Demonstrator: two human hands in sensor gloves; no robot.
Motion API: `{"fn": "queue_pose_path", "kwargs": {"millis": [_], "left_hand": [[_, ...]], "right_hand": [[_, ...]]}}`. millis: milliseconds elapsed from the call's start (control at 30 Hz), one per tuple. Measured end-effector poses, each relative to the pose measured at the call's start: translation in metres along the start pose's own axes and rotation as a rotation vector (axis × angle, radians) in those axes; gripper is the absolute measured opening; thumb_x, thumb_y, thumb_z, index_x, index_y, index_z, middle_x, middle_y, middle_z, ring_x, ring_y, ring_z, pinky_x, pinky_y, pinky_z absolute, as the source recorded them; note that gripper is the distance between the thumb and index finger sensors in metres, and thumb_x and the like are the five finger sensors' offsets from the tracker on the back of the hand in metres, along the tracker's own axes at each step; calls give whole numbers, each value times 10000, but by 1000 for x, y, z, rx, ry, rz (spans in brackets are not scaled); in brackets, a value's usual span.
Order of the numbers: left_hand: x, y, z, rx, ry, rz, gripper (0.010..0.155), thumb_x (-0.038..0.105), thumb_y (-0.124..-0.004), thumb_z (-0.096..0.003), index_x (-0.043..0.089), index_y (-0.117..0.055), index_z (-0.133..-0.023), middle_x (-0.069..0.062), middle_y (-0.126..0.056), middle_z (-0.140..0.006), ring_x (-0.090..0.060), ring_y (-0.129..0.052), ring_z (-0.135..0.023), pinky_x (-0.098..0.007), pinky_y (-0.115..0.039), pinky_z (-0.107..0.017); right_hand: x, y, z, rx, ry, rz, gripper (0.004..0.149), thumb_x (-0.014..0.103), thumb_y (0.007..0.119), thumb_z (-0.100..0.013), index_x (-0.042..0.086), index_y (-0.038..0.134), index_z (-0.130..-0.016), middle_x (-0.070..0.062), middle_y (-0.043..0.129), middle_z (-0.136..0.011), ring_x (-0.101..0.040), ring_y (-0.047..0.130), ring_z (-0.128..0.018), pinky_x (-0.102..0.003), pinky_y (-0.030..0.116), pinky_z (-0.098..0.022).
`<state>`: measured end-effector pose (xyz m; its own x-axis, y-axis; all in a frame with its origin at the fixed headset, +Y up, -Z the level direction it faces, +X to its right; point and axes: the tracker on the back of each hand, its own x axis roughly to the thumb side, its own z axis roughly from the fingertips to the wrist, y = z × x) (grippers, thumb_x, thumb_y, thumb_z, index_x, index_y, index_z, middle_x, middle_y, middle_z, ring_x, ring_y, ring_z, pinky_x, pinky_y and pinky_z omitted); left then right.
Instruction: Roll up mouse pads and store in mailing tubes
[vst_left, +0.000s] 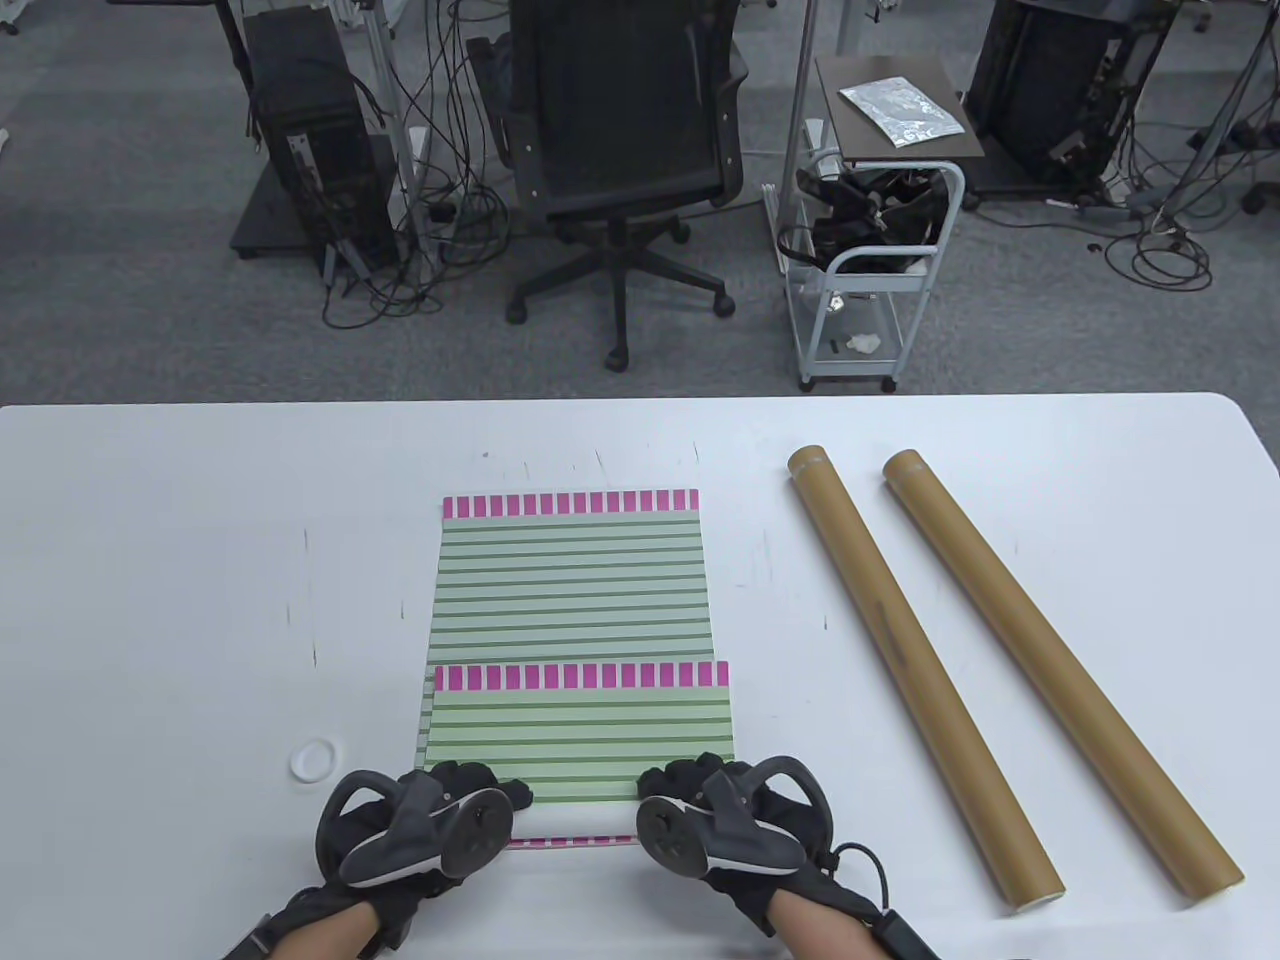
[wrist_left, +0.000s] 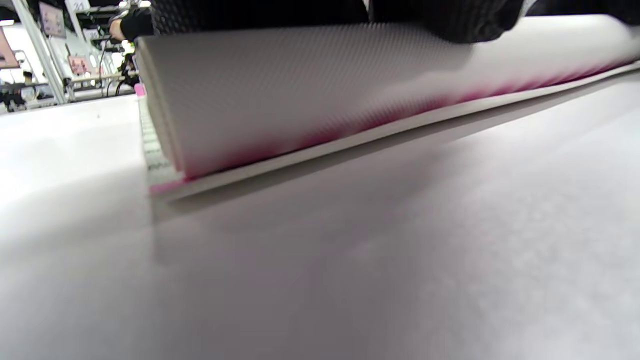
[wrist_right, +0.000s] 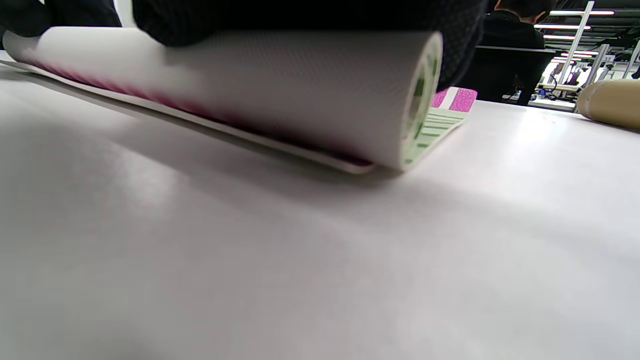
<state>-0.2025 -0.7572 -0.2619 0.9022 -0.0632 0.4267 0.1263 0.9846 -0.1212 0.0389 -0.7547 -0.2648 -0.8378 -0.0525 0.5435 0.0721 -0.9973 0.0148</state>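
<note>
My left hand (vst_left: 425, 830) sits at the near edge of the white worktop (vst_left: 180, 600), fingers curled over the left end of the rolled part of the upper green-striped mouse pad with magenta-checked border (vst_left: 580, 735). My right hand (vst_left: 725, 820) does the same at the right end. Both hands grip that roll from above; the trackers cover the knuckles, so I read the grip from the wrist views.

Left wrist view: dark gloved fingers (wrist_left: 450, 20) press on top of the pale textured underside of the roll (wrist_left: 310, 85), a magenta strip showing beneath it where the flat layer meets the worktop.

Right wrist view: fingers (wrist_right: 300, 15) wrap over the roll (wrist_right: 300, 85); its open end shows a spiral of green and white layers. A magenta corner sticks out just past it.

A second, larger green-striped mouse pad with magenta-checked far border (vst_left: 570, 580) lies flat under the upper one, running toward the middle of the worktop. The upper pad overlaps its near half, shifted slightly right.

Two long brown cardboard mailing tubes lie on the right side of the worktop, slanting from mid-worktop toward the near right corner: inner tube (vst_left: 920, 670), outer tube (vst_left: 1060, 670). They lie side by side, apart, well clear of the pads.

A small white round cap (vst_left: 313, 759) lies near the left hand, beside the pads' left edge.
</note>
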Motion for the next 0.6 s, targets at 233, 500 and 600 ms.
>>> {"fn": "queue_pose_path", "kwargs": {"millis": [233, 500, 600], "left_hand": [[-1, -2, -2, -16, 13, 31, 496, 470, -653, -428, 415, -705, -918, 77, -815, -900, -183, -879, -810, -352, -786, -652], [6, 3, 6, 91, -15, -82, 504, 476, -720, -414, 440, -669, -915, 103, -651, -1027, -160, -767, -938, -365, -709, -742], [5, 0, 4, 68, -11, -62, 494, 461, -721, -415, 426, -674, -906, 121, -766, -949, -130, -862, -853, -342, -768, -694]], "right_hand": [[0, 0, 4, -39, -7, 51, 530, 410, 661, -479, 209, 703, -967, -50, 821, -899, -269, 864, -731, -446, 748, -596], [-6, 4, -1, 6, 25, -45, 507, 374, 632, -491, 208, 704, -965, -56, 812, -903, -285, 850, -737, -462, 736, -602], [-8, 4, 0, 10, 31, -64, 510, 381, 630, -494, 208, 696, -969, -55, 806, -909, -287, 841, -744, -464, 728, -608]]}}
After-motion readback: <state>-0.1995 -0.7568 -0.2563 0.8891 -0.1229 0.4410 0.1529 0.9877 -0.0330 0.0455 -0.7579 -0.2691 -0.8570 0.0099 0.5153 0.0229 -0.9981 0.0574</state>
